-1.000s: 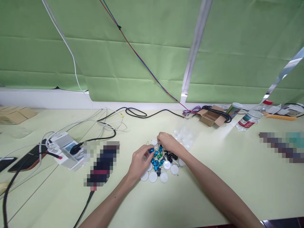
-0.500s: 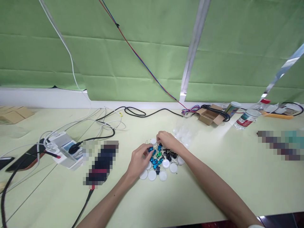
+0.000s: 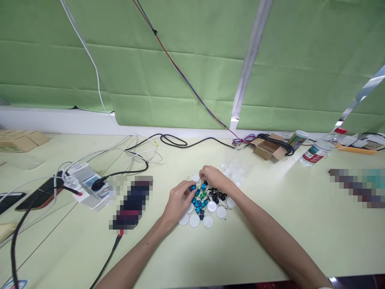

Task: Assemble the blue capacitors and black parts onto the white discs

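A small heap of blue, green and black capacitors with thin wire legs lies on the pale green table, ringed by several white round caps. My left hand is curled, pinching a blue capacitor between thumb and fingertips. My right hand is closed just above the heap, its fingertips pinched at thin wire legs beside that blue capacitor. A clear bag of white caps lies right behind my right hand.
A white power strip with plugs and tangled black and white cables sits at the left. An open cardboard box, a can and a lying water bottle are at the back right. Green blinds hang behind.
Both hands stay at the heap, pinching the same small parts. The camera view has shifted slightly; nothing on the table has visibly moved.
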Tool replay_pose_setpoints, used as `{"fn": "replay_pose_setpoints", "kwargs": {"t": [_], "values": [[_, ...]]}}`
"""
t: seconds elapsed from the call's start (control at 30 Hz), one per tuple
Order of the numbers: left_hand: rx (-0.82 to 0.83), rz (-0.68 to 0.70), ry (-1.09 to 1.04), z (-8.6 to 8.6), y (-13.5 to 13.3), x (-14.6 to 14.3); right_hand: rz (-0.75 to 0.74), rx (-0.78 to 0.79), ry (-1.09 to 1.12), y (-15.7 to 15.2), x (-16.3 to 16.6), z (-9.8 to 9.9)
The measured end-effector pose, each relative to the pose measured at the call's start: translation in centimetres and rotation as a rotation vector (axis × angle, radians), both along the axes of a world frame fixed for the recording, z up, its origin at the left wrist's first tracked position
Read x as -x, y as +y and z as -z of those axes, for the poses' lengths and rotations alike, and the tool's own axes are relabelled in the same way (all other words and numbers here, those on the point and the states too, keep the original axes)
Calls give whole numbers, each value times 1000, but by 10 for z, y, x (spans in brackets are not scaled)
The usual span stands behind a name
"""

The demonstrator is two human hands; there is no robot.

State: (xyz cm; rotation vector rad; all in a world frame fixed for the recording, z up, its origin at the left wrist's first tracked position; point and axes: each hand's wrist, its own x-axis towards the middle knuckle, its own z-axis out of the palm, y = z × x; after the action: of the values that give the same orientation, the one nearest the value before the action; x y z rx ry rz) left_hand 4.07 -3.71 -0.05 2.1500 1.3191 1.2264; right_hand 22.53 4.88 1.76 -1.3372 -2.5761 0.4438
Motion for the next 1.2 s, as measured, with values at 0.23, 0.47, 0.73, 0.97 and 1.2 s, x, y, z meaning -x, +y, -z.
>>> {"fn": "replay_pose_setpoints", "kwargs": {"t": [0.23, 0.47, 0.73, 0.97, 1.2], "values": [[-18, -11, 3, -1, 1, 0, -5, 17, -38, -6, 0, -8], [-11, -16, 7, 0, 1, 1, -5, 15, -83, -6, -2, -9], [8, -7, 9, 2, 1, 2, -2, -38, -178, -15, -2, -22], [6, -13, 16, 0, 1, 3, 32, -108, -240, -25, 1, -42], [-13, -35, 25, -3, 0, 2, 36, -156, -189, -38, -1, -65]]}}
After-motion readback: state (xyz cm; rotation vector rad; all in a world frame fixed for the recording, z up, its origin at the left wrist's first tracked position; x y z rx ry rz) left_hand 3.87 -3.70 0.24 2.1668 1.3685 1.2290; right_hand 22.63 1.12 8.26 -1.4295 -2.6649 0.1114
